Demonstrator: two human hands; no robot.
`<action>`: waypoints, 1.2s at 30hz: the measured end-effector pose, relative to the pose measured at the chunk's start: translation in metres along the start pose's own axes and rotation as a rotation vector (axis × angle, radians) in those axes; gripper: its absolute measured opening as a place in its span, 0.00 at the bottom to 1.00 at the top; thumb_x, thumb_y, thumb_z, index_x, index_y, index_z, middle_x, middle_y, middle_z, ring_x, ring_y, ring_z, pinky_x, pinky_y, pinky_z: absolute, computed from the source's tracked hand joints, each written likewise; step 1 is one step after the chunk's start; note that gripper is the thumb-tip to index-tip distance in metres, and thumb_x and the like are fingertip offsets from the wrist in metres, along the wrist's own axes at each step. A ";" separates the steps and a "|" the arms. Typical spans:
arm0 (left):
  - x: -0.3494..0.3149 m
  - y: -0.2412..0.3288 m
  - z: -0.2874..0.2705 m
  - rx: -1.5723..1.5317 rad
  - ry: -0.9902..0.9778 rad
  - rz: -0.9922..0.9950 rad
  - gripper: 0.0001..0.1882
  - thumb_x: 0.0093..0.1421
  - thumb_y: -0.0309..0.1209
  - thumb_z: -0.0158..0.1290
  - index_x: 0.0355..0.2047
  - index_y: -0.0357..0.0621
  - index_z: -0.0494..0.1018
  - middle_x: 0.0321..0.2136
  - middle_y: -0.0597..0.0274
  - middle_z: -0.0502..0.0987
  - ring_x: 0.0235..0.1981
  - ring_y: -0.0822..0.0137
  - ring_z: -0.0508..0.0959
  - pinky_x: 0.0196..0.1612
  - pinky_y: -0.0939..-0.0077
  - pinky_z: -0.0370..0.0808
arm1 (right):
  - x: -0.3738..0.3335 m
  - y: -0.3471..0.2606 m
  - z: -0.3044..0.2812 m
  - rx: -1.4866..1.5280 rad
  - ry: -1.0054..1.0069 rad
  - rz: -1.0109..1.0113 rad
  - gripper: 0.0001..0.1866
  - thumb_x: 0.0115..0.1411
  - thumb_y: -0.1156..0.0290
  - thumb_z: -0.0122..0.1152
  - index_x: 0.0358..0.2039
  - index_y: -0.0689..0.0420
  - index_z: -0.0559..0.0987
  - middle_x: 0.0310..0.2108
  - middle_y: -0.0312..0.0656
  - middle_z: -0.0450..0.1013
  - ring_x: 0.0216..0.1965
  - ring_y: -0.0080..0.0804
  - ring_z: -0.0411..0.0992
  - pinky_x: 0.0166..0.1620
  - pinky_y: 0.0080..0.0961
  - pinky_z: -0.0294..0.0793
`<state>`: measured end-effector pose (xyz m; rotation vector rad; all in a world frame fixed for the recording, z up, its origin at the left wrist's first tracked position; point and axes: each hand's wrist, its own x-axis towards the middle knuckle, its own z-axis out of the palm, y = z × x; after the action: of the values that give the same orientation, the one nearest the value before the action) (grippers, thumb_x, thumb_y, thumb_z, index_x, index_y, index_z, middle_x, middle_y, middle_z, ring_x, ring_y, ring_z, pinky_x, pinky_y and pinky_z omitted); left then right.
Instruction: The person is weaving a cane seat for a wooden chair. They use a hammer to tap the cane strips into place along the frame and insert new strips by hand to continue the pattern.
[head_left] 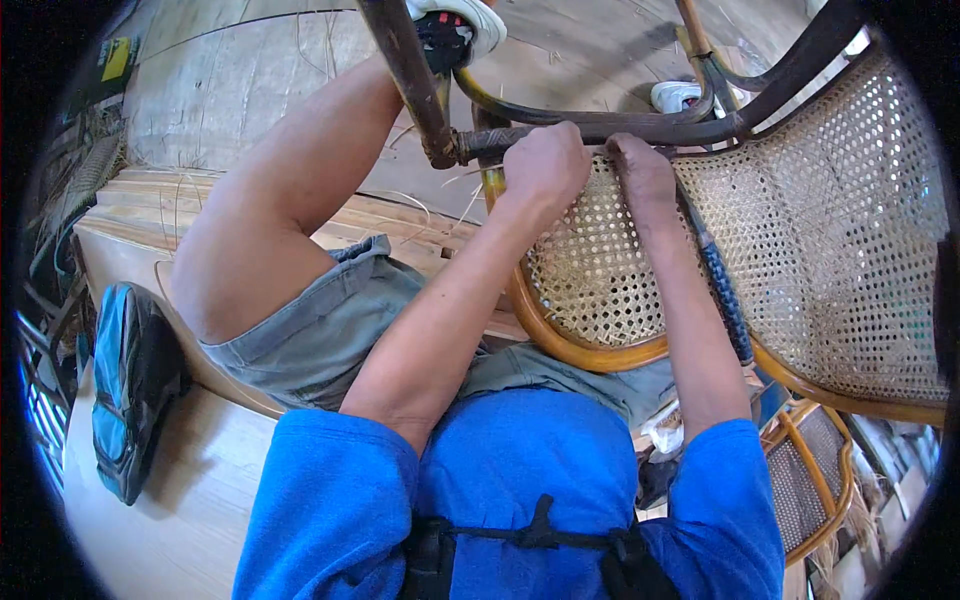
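Observation:
A rattan chair (588,356) with woven cane panels lies tipped across my lap. At the dark rail along the far edge of its smaller panel (600,270), my left hand (548,165) is closed in a fist-like grip. Just right of it, my right hand (645,178) has its fingers curled at the same rail and panel edge. What either hand pinches is hidden behind the fingers. A tool with a dark blue wrapped handle (724,300) rests against the cane beside my right forearm, its thin dark shaft running up toward the rail.
The larger cane panel (830,230) spreads to the right. Dark chair legs (405,75) rise at the top. A teal and black backpack (125,390) lies at the left, near stacked wooden boards (150,205). Another cane-panelled rattan piece (815,480) stands at lower right. Loose strands litter the floor.

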<state>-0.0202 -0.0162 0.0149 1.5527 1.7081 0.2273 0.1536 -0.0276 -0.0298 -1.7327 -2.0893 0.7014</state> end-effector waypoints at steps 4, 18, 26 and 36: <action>-0.003 0.000 -0.003 -0.082 -0.075 -0.001 0.14 0.56 0.37 0.46 0.28 0.39 0.75 0.27 0.40 0.77 0.33 0.44 0.78 0.38 0.53 0.74 | -0.002 -0.012 0.000 -0.028 0.047 0.092 0.07 0.55 0.71 0.54 0.36 0.54 0.74 0.34 0.48 0.74 0.38 0.49 0.72 0.38 0.37 0.71; -0.011 0.006 -0.003 -0.104 -0.077 0.106 0.14 0.56 0.34 0.44 0.26 0.35 0.75 0.25 0.39 0.76 0.31 0.42 0.78 0.37 0.52 0.74 | -0.007 0.001 0.003 -0.034 0.084 -0.132 0.11 0.53 0.75 0.54 0.38 0.52 0.77 0.36 0.45 0.74 0.39 0.45 0.73 0.41 0.33 0.72; -0.016 0.007 0.002 -0.113 -0.085 0.097 0.14 0.55 0.34 0.45 0.25 0.35 0.74 0.24 0.37 0.76 0.30 0.41 0.77 0.36 0.49 0.74 | -0.010 0.014 0.006 0.205 -0.019 -0.053 0.10 0.54 0.74 0.53 0.37 0.56 0.77 0.35 0.41 0.71 0.40 0.35 0.70 0.44 0.24 0.67; -0.017 0.005 0.007 -0.113 -0.068 0.102 0.14 0.56 0.34 0.44 0.25 0.36 0.74 0.24 0.39 0.76 0.29 0.42 0.78 0.34 0.50 0.74 | -0.007 0.004 -0.006 0.124 -0.140 -0.047 0.10 0.59 0.72 0.48 0.38 0.58 0.76 0.37 0.40 0.70 0.43 0.30 0.68 0.48 0.20 0.63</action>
<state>-0.0135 -0.0325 0.0205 1.5480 1.5388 0.3143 0.1611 -0.0326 -0.0269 -1.6047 -2.1200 0.9422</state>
